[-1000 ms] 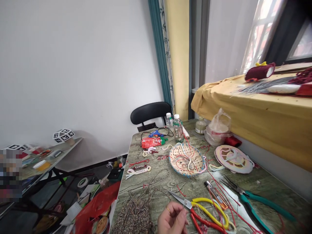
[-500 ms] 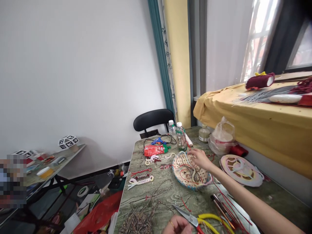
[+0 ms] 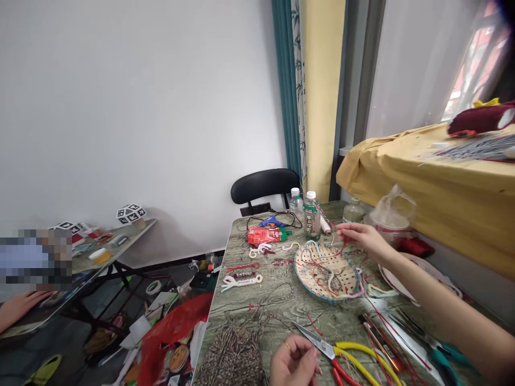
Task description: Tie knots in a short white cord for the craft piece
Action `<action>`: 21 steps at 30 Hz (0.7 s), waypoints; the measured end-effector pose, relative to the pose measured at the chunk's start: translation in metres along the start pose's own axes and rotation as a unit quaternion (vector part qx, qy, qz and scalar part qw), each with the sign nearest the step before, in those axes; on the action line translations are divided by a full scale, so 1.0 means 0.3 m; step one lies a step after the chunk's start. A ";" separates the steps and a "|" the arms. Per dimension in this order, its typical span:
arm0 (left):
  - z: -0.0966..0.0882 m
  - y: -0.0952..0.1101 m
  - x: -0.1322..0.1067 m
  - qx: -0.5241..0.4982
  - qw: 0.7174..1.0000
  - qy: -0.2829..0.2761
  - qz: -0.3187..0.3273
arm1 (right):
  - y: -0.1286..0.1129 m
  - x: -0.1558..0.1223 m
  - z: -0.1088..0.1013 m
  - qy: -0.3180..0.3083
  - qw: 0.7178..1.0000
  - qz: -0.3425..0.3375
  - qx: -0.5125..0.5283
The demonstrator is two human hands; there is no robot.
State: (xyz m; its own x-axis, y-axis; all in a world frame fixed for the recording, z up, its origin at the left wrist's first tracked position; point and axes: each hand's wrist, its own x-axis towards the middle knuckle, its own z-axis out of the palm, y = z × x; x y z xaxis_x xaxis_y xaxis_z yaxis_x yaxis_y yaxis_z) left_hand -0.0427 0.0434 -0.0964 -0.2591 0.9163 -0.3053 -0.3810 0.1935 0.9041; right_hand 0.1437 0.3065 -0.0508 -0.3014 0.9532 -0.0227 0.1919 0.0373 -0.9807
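My right hand (image 3: 356,236) is raised beyond the round woven basket (image 3: 306,279), its fingertips pinched on a thin red cord (image 3: 343,247). The cord trails back over the basket, where pale and red cords lie. Near the front edge my left hand (image 3: 293,362) is closed, thumb pressed against the fingers. Whatever is in its pinch is too small to make out. Beside it lie red-handled scissors (image 3: 328,351) and yellow-handled pliers (image 3: 364,354). A bundle of mottled brown yarn (image 3: 235,354) sits to its left.
Two bottles, one a green-labelled bottle (image 3: 311,217), stand behind the basket. A red pouch (image 3: 265,235), a blue glue gun (image 3: 271,221) and braided cords (image 3: 243,280) lie left. Teal-handled pliers (image 3: 440,356) are at right. Another person's hand (image 3: 24,308) rests at the far-left table.
My right hand has moved up from inside the basket and now draws a red cord out. The view has turned left. My left hand stays beside the scissors. Another person's hand has come into view.
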 end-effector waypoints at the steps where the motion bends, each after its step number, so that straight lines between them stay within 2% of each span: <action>1: -0.002 0.001 0.000 -0.003 1.000 -0.003 -0.001 | -0.019 -0.022 -0.020 0.002 1.000 -0.001 0.020; 6: -0.006 0.006 -0.002 -0.018 1.000 -0.006 -0.005 | -0.108 -0.129 -0.090 0.020 0.996 -0.017 0.089; 13: 0.002 0.005 -0.005 -0.021 1.000 -0.005 -0.010 | -0.187 -0.222 -0.120 0.035 0.991 -0.052 0.119; 17: 0.004 -0.003 -0.004 -0.022 1.000 -0.006 -0.012 | -0.193 -0.206 -0.171 0.058 0.992 -0.088 0.069; 19: 0.003 -0.008 -0.002 -0.022 1.000 -0.008 -0.013 | -0.188 -0.173 -0.199 0.065 0.992 -0.107 0.017; 21: 0.002 -0.014 -0.001 -0.020 1.000 -0.009 -0.016 | -0.176 -0.129 -0.217 0.045 0.991 -0.113 -0.057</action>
State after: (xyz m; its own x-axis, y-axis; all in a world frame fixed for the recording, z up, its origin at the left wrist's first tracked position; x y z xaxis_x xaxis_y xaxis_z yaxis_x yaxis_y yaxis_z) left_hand -0.0405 0.0427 -0.0999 -0.2296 0.9164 -0.3277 -0.4245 0.2087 0.8810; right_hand 0.2059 0.2872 0.0146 -0.2651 0.9395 0.2167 0.2352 0.2810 -0.9304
